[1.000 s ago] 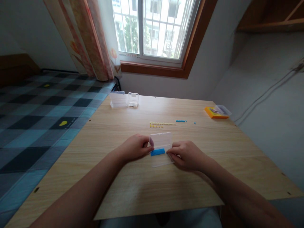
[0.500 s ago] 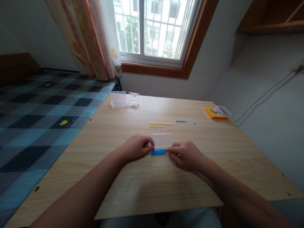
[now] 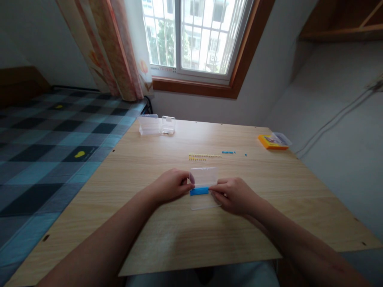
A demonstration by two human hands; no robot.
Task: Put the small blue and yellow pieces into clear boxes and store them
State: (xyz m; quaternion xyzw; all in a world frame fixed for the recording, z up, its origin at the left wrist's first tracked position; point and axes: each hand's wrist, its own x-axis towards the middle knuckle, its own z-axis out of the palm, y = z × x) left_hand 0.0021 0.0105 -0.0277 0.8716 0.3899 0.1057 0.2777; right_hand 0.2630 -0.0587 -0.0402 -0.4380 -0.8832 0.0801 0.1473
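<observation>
A clear plastic box [image 3: 203, 202] lies open, its lid [image 3: 204, 175] raised at twelve o'clock; in its base, a blue strip [image 3: 199, 191] lies lengthwise beside the hinge, toward nine o'clock.

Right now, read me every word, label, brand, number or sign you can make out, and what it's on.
No text is readable.
Orange box: printed label, too small and blurred.
Bedspread: apparent script beside a yellow heart, too blurred.
Window frame: tiny red and dark marks, too small.
</observation>
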